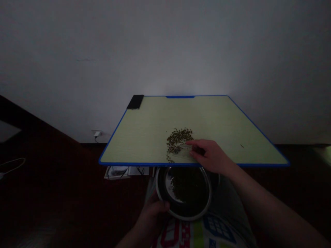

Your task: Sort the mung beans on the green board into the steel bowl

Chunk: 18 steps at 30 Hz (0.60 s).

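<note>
A small pale green table (144, 134) with a blue rim stands before me. On it lies a heap of small dark grains (177, 138). My right hand (208, 155) rests on the table beside the heap, fingers together and stretched toward the grains, touching them. Below the table's near edge my left hand (152, 210) grips the rim of a round metal bowl (184, 193) that holds more dark grains. The bowl sits just under the edge, above my lap.
A black phone (135, 102) lies at the table's far left corner. A white wall rises behind. A plug and socket (97, 134) sit low on the wall at left. White items (121, 171) lie under the table. The surroundings are dark.
</note>
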Each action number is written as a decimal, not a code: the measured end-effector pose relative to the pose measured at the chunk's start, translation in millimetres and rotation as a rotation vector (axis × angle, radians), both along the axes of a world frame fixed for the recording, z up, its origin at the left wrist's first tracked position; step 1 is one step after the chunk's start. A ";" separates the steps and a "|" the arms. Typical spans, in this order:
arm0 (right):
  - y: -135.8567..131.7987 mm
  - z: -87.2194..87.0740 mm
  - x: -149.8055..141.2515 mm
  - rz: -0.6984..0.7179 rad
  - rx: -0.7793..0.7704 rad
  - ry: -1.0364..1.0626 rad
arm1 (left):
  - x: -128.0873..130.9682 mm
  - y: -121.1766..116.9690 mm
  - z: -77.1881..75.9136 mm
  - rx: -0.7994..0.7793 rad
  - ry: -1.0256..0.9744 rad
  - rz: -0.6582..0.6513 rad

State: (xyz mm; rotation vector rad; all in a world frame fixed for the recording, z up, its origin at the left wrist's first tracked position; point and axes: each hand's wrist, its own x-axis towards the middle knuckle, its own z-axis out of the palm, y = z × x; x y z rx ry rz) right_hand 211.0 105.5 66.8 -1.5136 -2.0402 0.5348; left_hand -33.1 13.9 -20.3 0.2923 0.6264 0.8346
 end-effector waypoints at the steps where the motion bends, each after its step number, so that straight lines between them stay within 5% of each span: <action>1: 0.2 0.2 -0.7 0.003 0.000 0.002 | 0.1 0.1 -0.9 0.003 0.001 0.002; 18: -5.3 -2.1 2.9 0.027 0.006 0.017 | -0.2 -0.3 6.4 -0.020 0.062 0.021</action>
